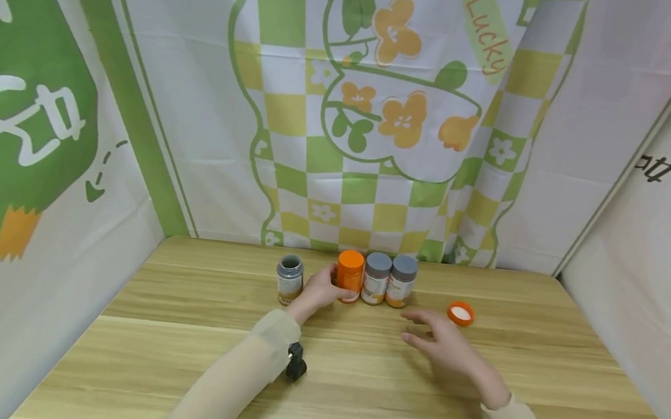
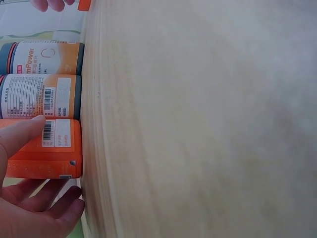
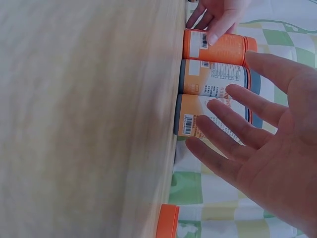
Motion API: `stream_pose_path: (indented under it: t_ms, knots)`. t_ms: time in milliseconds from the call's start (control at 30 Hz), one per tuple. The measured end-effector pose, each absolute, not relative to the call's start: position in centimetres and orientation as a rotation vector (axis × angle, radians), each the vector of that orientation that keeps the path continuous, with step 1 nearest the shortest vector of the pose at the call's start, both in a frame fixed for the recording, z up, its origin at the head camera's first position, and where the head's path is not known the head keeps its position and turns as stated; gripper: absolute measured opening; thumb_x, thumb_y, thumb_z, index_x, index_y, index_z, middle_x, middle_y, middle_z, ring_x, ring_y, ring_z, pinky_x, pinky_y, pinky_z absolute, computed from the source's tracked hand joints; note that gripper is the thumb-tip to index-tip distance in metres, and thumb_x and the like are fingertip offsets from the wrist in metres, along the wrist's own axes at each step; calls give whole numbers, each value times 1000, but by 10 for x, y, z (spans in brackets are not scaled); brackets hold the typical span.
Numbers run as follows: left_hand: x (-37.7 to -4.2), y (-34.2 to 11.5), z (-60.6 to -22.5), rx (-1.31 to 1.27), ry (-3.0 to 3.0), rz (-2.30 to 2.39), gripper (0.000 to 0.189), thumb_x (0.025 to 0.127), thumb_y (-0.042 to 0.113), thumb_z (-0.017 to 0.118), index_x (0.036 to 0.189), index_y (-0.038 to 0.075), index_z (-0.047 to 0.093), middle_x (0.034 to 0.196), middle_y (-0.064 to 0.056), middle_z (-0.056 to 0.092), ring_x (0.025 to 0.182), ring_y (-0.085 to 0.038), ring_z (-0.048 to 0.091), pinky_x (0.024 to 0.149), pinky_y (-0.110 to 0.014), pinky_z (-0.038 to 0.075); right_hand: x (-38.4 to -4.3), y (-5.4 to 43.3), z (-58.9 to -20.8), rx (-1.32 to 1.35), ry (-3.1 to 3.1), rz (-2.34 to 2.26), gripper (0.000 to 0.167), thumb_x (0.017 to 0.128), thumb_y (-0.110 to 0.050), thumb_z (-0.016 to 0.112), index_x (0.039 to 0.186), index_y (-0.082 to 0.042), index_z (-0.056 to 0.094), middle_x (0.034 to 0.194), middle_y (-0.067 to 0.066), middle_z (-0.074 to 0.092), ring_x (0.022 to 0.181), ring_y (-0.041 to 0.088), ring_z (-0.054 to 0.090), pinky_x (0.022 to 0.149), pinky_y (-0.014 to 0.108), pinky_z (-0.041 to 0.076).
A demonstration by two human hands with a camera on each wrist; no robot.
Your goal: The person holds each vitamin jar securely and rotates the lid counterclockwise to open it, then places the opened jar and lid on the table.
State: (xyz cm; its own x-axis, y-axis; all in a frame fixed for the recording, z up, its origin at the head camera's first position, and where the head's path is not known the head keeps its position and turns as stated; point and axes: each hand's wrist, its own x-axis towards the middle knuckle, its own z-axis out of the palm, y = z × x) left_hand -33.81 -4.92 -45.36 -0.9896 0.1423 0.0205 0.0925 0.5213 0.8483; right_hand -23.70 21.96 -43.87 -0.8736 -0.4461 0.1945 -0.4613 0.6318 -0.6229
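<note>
My left hand [image 1: 319,291] holds an orange bottle [image 1: 351,268] with an orange cap, the thumb across its front and the fingers at its left side. Pressed up against that bottle stand two white-and-orange bottles [image 3: 197,78] with grey caps, all three upright in a row. My right hand [image 3: 277,136] is spread with nothing in it, just right of the row and in front of it. An uncapped grey bottle [image 1: 289,282] stands left of my left hand, its mouth showing. Beyond my right fingertips lies a loose orange cap [image 1: 461,313], its white inside facing up.
Everything stands on a wooden table [image 1: 353,400], toward its back edge. A patterned green-and-white curtain [image 1: 349,190] hangs right behind the bottles. Printed cloth walls [image 1: 124,202] close in the left and right sides.
</note>
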Motion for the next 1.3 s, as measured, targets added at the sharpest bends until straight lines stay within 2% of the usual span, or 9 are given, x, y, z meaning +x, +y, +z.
stream_pose_path:
  t_ms: [533,800,1300]
  knots:
    - [-327,-50,-450,211,2717,1540,54,71,14,81,118,6,55,115,-14,62,107,-29,58,95,-42,45,-235,222,-440,798,-2811,1064,47,91,-31,62,129,-5,55,129,13,58,118,36,54,92,52,46]
    - [-319,-53,-444,224,2733,1529,56,71,18,81,120,9,56,117,-11,63,108,-28,59,95,-43,45,-229,231,-440,733,-2823,946,46,89,-26,65,128,-4,55,129,11,58,122,32,52,97,50,43]
    - [-303,-57,-436,321,2737,1554,56,70,20,82,120,12,56,117,-8,63,109,-26,59,96,-44,45,-222,246,-442,715,-2824,842,47,90,-29,63,128,-3,55,128,12,59,117,32,56,95,50,44]
